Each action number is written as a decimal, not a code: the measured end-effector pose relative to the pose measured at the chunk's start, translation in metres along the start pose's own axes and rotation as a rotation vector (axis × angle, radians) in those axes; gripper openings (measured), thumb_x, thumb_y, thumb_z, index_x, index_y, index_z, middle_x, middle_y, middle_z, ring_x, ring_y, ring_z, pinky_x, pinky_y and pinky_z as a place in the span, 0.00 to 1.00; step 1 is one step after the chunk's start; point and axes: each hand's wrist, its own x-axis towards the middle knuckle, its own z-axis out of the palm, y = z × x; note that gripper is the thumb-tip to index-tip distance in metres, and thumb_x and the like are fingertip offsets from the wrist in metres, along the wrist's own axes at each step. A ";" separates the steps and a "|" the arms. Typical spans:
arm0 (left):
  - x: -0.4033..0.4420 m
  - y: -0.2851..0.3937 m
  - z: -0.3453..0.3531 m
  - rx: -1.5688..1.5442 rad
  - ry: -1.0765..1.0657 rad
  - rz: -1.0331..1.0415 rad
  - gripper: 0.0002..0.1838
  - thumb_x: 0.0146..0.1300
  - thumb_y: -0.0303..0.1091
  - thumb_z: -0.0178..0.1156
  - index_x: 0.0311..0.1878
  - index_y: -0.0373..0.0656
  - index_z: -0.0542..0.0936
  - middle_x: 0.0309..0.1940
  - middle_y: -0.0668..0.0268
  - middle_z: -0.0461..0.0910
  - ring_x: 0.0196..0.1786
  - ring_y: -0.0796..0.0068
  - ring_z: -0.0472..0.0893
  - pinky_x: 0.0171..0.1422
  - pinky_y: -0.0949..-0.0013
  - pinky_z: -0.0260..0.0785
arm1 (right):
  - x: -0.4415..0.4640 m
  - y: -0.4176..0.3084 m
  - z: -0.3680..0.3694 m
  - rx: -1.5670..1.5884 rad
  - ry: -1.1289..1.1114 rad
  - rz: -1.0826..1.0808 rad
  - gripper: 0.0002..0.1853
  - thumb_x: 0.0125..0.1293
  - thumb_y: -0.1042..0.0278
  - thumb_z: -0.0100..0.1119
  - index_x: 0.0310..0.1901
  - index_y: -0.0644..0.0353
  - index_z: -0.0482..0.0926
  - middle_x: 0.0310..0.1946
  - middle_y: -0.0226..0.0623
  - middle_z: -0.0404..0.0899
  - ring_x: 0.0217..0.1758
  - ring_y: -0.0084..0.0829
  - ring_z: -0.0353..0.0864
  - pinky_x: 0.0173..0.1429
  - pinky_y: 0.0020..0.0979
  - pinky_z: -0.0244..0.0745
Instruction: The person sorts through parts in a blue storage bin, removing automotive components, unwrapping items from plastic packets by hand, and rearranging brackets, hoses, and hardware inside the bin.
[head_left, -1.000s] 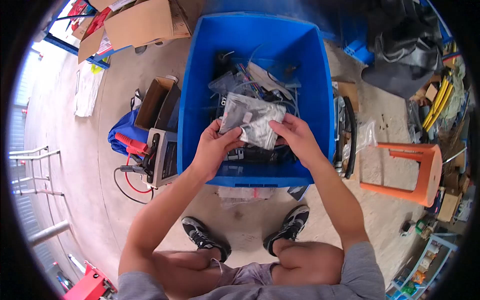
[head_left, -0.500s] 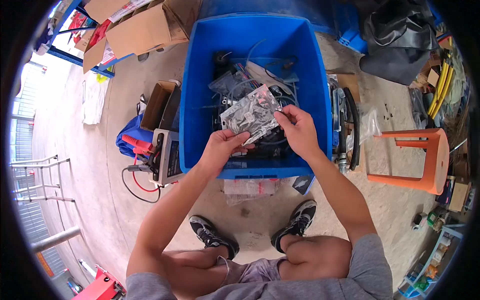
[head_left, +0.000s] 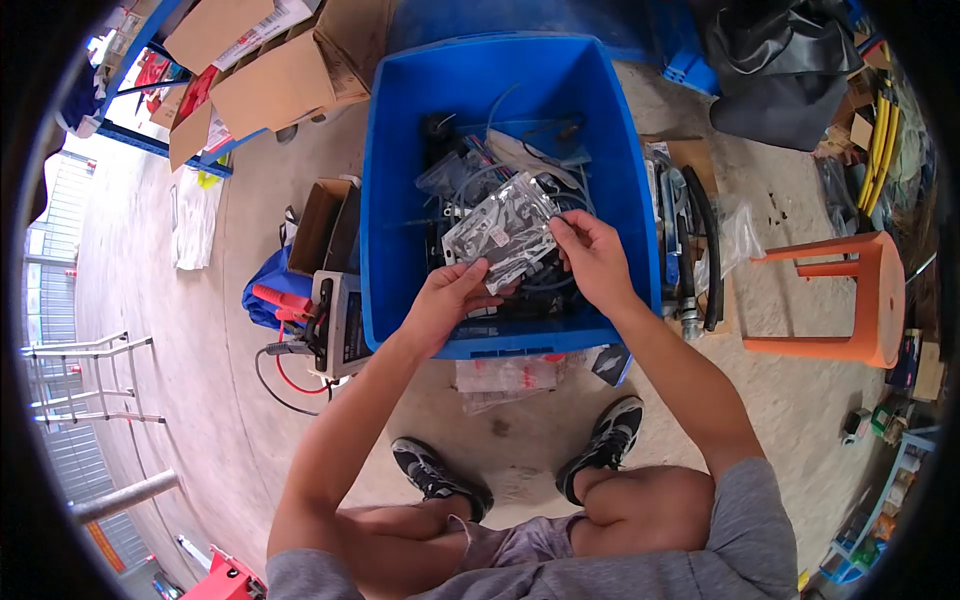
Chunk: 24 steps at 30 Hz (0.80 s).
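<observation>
A shiny silver foil packet (head_left: 503, 226) with a small label is held between my two hands, over a deep blue plastic bin (head_left: 500, 55). My left hand (head_left: 458, 300) pinches its lower left corner between thumb and fingers. At the right edge, my right hand (head_left: 592, 255) grips it with thumb and bent fingers. Beneath the packet, the bin holds a jumble of dark parts, clear tubing (head_left: 497, 105), cables and plastic bags (head_left: 445, 177). The packet covers part of that pile, and its contents cannot be made out.
Left of the bin stand a boxy device (head_left: 340, 325) with red clamps (head_left: 283, 300) and an open cardboard box (head_left: 318, 225). To the right lie black hoses (head_left: 708, 245) and an orange stool (head_left: 870, 300). Plastic packaging (head_left: 508, 375) lies between my shoes and the bin.
The packet stays in both hands and has tilted slightly, so its reflections and label look different. The whole view has shifted a little.
</observation>
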 end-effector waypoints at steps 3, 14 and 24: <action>0.002 -0.005 -0.005 0.040 -0.016 0.013 0.18 0.79 0.44 0.61 0.52 0.36 0.85 0.52 0.59 0.88 0.58 0.70 0.86 0.64 0.65 0.77 | 0.000 0.003 0.000 -0.007 0.024 -0.038 0.12 0.78 0.64 0.63 0.40 0.66 0.83 0.25 0.21 0.74 0.29 0.13 0.68 0.32 0.23 0.62; 0.001 -0.007 -0.002 0.191 -0.026 0.036 0.15 0.81 0.39 0.58 0.52 0.35 0.85 0.47 0.62 0.89 0.52 0.73 0.86 0.64 0.68 0.76 | -0.004 0.001 -0.001 -0.151 0.063 -0.163 0.11 0.77 0.66 0.63 0.41 0.66 0.82 0.24 0.23 0.74 0.29 0.13 0.68 0.33 0.24 0.63; -0.125 -0.036 -0.002 0.892 -0.046 0.645 0.11 0.76 0.31 0.53 0.45 0.36 0.84 0.26 0.55 0.84 0.38 0.53 0.86 0.42 0.58 0.75 | -0.143 -0.023 -0.018 -0.409 -0.464 -0.134 0.12 0.70 0.67 0.67 0.33 0.64 0.77 0.21 0.40 0.78 0.23 0.34 0.78 0.31 0.33 0.71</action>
